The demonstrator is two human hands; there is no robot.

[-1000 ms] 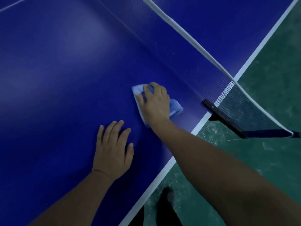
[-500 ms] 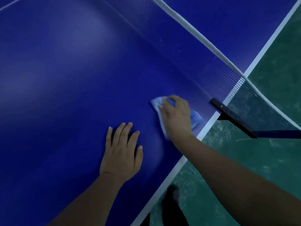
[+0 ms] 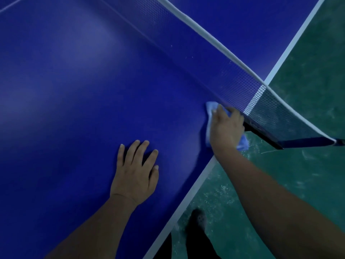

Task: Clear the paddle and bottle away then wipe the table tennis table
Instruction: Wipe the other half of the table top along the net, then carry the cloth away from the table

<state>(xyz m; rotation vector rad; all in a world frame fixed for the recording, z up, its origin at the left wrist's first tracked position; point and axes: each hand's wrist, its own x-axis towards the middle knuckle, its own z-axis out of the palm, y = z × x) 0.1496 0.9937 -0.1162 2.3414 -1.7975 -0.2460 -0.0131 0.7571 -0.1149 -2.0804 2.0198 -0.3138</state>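
Blue cloth [image 3: 210,107] lies under my right hand [image 3: 226,128], fingers spread flat and pressing it onto the table tennis table [image 3: 74,90] at its side edge, right against the foot of the net [image 3: 252,94]. My left hand [image 3: 135,176] rests palm-down on the tabletop, fingers straight and slightly apart, holding nothing. Since half a second ago the cloth has slid toward the net post [image 3: 261,135], one corner now overhanging the edge.
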